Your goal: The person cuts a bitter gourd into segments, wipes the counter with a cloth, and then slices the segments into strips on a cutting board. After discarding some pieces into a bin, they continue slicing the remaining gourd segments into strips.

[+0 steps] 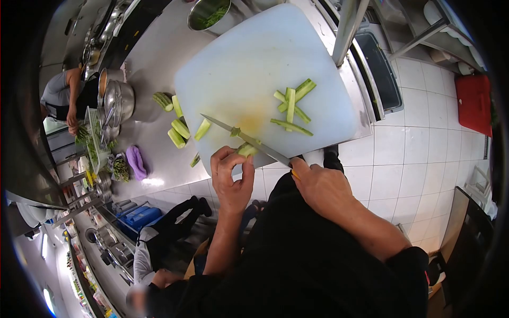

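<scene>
My left hand (231,183) pinches a short piece of cucumber (247,150) at the near edge of the white cutting board (228,63). My right hand (324,193) is wrapped round the handle of a kitchen knife (273,153), its blade pointing left and lying across that piece. A bit of green sticks to the blade. Several cucumber sticks (290,106) lie crossed on the board's right half. At the board's left edge, one more piece (202,129) rests on it, and several thicker cucumber chunks (176,139) sit on the steel table beside it.
A metal bowl (227,25) with chopped greens stands behind the board. To the left are steel pots (124,103), a purple cloth (136,162) and a green basket (95,139), where a co-worker (59,87) handles greens. Another person (146,254) stands lower left. A grey bin (379,69) is at right.
</scene>
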A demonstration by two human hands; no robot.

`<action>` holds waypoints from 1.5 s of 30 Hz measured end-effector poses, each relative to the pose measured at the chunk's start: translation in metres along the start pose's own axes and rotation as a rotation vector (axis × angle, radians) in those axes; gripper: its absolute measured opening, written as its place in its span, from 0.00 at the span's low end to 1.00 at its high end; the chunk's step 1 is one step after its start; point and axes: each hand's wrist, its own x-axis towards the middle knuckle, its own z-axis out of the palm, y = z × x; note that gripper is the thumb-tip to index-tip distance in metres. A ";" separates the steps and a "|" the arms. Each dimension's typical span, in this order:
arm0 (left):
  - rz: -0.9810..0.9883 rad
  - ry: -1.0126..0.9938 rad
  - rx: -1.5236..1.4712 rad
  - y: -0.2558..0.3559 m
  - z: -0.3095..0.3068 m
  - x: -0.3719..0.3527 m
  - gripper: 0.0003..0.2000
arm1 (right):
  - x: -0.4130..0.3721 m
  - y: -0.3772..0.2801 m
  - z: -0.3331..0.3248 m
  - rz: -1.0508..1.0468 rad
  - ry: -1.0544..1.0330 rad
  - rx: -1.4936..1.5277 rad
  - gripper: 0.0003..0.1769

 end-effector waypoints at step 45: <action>0.095 0.019 0.066 -0.004 0.002 -0.009 0.19 | 0.020 0.004 -0.014 -0.241 0.158 0.026 0.16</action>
